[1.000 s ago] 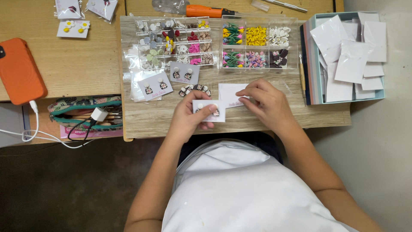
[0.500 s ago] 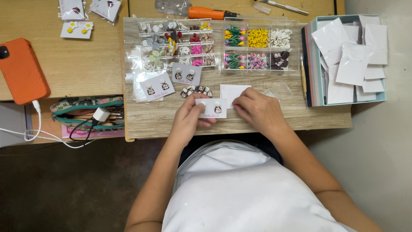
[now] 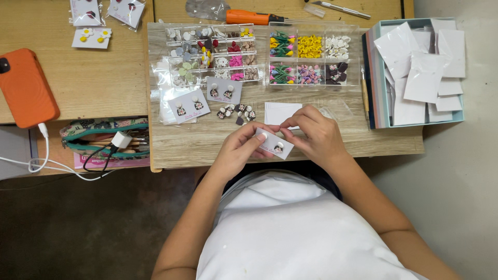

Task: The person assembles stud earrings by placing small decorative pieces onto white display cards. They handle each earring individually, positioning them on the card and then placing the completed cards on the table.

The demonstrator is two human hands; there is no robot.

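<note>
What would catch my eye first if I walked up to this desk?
Probably the two hands at the front edge: the left hand and right hand together hold a small white card with tiny earrings on it. Just behind them sit clear bead boxes full of bright pieces. Far left lies an orange phone, and far right a blue box of blank cards.

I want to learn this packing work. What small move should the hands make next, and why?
Probably lay the small card beside the two finished cards. The left hand and right hand pinch it, and it already carries a pair of earrings.
</note>
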